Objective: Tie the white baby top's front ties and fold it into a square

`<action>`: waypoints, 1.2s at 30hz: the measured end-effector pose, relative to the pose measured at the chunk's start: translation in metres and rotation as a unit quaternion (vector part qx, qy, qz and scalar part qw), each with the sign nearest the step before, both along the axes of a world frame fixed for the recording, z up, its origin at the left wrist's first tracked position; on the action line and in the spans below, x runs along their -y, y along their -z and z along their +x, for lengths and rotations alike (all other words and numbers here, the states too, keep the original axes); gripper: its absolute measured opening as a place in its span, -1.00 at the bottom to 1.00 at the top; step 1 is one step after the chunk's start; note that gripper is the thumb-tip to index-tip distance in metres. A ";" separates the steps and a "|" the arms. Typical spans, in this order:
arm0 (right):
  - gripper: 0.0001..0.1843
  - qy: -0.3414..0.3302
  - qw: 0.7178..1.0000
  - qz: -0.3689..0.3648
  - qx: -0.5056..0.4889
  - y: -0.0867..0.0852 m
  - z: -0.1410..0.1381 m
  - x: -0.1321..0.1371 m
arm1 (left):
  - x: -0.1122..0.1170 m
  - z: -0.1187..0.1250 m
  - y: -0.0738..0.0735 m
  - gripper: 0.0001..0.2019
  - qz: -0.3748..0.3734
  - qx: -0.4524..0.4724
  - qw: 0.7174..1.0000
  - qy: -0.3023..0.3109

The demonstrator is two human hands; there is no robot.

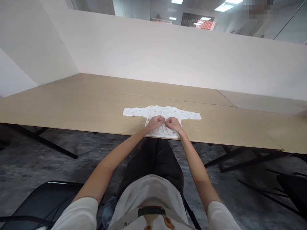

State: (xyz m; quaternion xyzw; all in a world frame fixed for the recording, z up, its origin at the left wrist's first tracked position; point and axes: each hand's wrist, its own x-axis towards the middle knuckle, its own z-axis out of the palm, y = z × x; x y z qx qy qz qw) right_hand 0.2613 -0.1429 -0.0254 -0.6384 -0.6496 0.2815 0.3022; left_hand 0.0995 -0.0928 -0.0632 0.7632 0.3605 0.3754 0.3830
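Note:
A small white baby shirt point(157, 111) with a faint print lies spread on the table, both long sleeves stretched out sideways. Its lower edge reaches the table's front edge. Over the middle of the shirt front, my left hand point(155, 122) has its fingers pinched together at the opening. Close beside it, my right hand point(173, 124) also pinches at the front opening, fingertips almost meeting the left ones. Part of the shirt's body is hidden under both hands. The exact bit of cloth between the fingers is too small to make out.
The light wooden table point(72, 102) runs across the view, with a white partition point(153, 54) behind it. A black chair point(48, 198) stands at lower left, and another dark chair point(291, 188) at lower right. Black table legs point(55, 147) show below.

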 end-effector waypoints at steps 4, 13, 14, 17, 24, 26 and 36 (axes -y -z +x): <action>-0.88 0.012 1.000 0.000 0.015 0.002 -0.001 0.001 | 0.004 0.000 -0.004 -0.76 0.040 -0.043 0.998 -0.013; -0.79 0.014 1.000 -0.007 0.006 0.002 0.002 0.003 | 0.012 0.000 -0.015 -0.75 0.103 -0.135 0.985 -0.022; -0.77 0.008 1.000 -0.010 0.025 -0.001 0.002 0.003 | 0.012 0.000 -0.015 -0.75 0.108 -0.159 0.981 -0.026; -0.78 -0.003 0.997 -0.023 0.080 -0.009 -0.001 0.003 | 0.011 0.000 -0.014 -0.73 0.138 -0.214 0.966 -0.046; -0.84 0.003 0.995 -0.040 0.094 -0.009 0.000 0.003 | 0.020 -0.012 -0.010 -0.62 0.204 -0.298 0.932 -0.020; -0.80 -0.009 0.995 -0.047 0.082 -0.011 0.006 -0.006 | 0.022 -0.018 -0.012 -0.59 0.198 -0.318 0.927 -0.008; -0.65 0.137 0.961 0.017 0.239 -0.023 0.066 -0.106 | -0.051 -0.041 -0.029 -0.62 0.173 -0.361 0.910 -0.107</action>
